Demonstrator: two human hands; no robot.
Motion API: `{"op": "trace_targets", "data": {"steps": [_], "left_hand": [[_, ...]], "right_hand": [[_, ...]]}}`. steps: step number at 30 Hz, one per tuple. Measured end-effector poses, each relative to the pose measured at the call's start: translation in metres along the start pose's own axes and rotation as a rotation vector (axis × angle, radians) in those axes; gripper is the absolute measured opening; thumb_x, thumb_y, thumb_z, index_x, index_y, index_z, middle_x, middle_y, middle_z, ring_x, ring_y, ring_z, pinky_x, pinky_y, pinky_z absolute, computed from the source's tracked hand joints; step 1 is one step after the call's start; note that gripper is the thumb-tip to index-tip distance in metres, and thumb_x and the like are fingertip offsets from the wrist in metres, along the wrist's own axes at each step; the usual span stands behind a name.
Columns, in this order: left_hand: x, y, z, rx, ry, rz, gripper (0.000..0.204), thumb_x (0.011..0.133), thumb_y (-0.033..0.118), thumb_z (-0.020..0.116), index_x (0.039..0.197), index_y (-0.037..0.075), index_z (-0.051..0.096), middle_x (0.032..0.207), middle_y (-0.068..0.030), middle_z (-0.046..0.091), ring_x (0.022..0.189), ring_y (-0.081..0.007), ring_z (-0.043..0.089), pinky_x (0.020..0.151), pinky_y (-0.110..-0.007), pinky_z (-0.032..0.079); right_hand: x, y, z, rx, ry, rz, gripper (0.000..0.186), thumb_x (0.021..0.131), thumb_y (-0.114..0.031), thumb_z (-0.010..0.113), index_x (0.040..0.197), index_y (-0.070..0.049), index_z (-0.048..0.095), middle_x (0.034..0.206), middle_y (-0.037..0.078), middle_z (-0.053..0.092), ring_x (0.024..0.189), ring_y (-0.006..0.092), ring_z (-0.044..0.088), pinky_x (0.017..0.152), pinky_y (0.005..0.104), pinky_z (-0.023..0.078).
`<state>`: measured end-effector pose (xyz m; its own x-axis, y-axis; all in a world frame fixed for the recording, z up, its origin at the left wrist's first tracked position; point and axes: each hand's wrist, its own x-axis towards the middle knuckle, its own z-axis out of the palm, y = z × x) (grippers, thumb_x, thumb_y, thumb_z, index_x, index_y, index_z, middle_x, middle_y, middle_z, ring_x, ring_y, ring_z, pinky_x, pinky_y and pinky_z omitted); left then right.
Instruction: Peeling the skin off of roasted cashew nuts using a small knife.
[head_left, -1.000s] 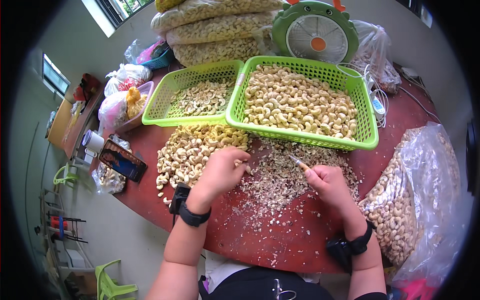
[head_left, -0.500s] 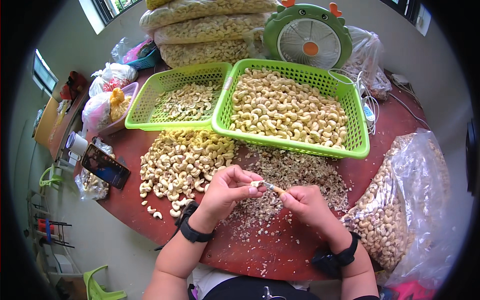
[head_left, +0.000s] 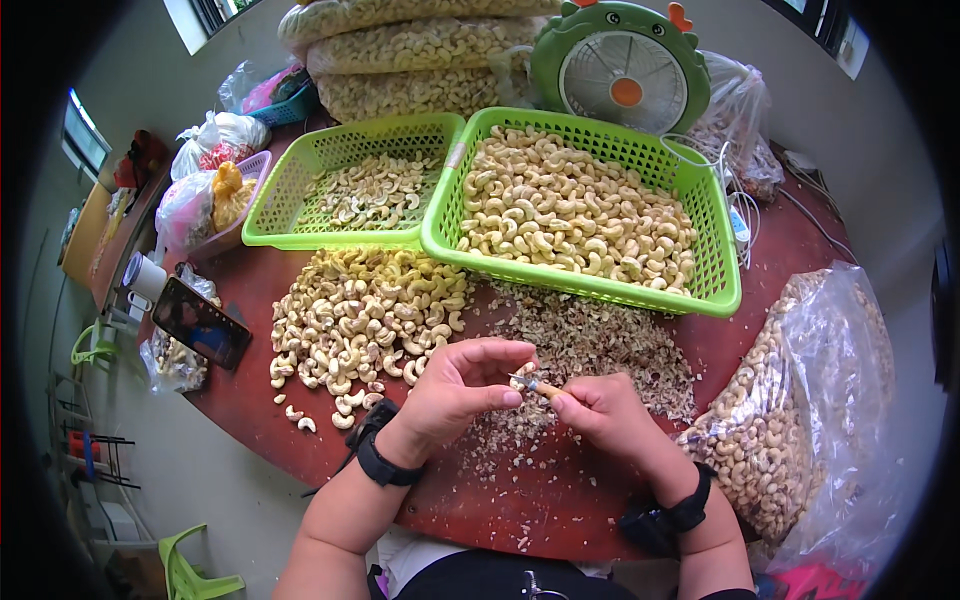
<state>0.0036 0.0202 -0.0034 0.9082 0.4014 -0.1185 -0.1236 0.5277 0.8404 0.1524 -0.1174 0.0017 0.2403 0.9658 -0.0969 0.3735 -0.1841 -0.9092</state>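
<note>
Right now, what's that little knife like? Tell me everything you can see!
The little knife is slim, with a tan, wooden-looking handle and a short, greyish, metal-looking blade. The right hand grips the handle, hiding part of it. Held above the red table, it slants slightly, blade pointing left, up against the pale cashew in the left hand. Whether it cuts in is too small to tell.

From here: room at mid near edge of table [head_left: 480,505] | green baskets [head_left: 580,283] bar far side | nut bag [head_left: 755,430] blocks right edge
</note>
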Motion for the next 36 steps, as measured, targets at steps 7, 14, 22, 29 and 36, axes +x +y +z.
{"op": "trace_targets", "data": {"steps": [7,14,22,29,36], "left_hand": [[-0.002,0.005,0.000,0.153,0.040,-0.109,0.034,0.067,-0.005,0.063,0.100,-0.004,0.054,0.085,-0.0080,0.058,0.077,-0.0144,0.058,0.067,-0.025,0.050],[0.001,0.004,-0.001,0.039,0.083,-0.223,0.033,0.068,0.000,0.065,0.099,-0.003,0.054,0.082,-0.0080,0.059,0.070,-0.0140,0.058,0.060,-0.025,0.051],[0.001,0.001,-0.001,-0.084,0.071,-0.127,0.035,0.068,-0.004,0.063,0.102,-0.002,0.053,0.087,-0.0096,0.058,0.073,-0.0152,0.058,0.064,-0.027,0.050],[0.000,0.003,-0.006,-0.076,0.025,-0.168,0.029,0.069,-0.001,0.062,0.097,-0.003,0.054,0.080,-0.0097,0.059,0.068,-0.0159,0.059,0.060,-0.026,0.051],[0.000,0.006,-0.014,-0.176,0.015,-0.301,0.021,0.076,0.010,0.058,0.093,-0.003,0.054,0.079,-0.0109,0.059,0.064,-0.0134,0.059,0.056,-0.026,0.051]], "right_hand": [[0.003,0.001,-0.001,-0.105,0.004,-0.002,0.030,0.078,-0.028,0.054,0.065,-0.001,0.056,0.052,0.011,0.050,0.045,0.0186,0.048,0.045,0.0304,0.038],[0.002,0.005,-0.003,-0.130,0.084,0.046,0.029,0.079,-0.028,0.054,0.067,-0.001,0.058,0.052,0.011,0.051,0.045,0.0181,0.048,0.046,0.0305,0.038],[0.002,0.003,-0.001,-0.063,0.028,0.023,0.033,0.079,-0.030,0.053,0.066,0.000,0.055,0.050,0.009,0.048,0.043,0.0149,0.044,0.044,0.0295,0.036],[0.002,0.005,-0.001,-0.090,0.020,0.024,0.033,0.079,-0.029,0.054,0.065,0.000,0.055,0.050,0.010,0.047,0.042,0.0150,0.042,0.044,0.0299,0.036],[0.000,0.003,-0.002,-0.056,0.084,0.057,0.033,0.079,-0.029,0.054,0.064,0.001,0.055,0.049,0.010,0.047,0.042,0.0143,0.042,0.043,0.0296,0.036]]}}
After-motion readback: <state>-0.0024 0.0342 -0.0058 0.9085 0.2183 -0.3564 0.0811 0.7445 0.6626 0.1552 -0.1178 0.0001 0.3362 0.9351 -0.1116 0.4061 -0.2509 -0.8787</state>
